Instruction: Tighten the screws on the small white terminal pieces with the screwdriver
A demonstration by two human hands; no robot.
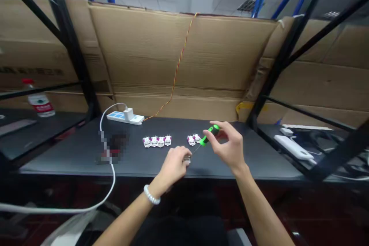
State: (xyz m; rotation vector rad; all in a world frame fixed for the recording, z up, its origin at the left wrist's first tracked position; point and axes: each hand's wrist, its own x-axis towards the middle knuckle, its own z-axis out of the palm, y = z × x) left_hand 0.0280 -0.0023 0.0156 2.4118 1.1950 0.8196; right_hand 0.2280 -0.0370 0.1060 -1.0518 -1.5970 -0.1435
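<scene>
In my right hand [227, 142] is a green and black screwdriver [210, 134], gripped by its handle between thumb and fingers. Its thin shaft slants down and left to a small white and grey part [187, 159]. My left hand [175, 161] pinches that part near the front of the table; the fingers hide most of it. Beyond my hands, two similar small white and purple parts [191, 140] sit side by side. Farther left stands a row of several more such white and purple parts [157, 141]. Whether the screwdriver's tip touches the held part I cannot tell.
A white power strip [125, 118] with a plugged-in charger [128, 113] lies at the back left of the dark table [259, 157]. A white cable [113, 177] hangs over the front edge. Black rack posts [273, 69] flank the table, and cardboard [225, 57] closes the back.
</scene>
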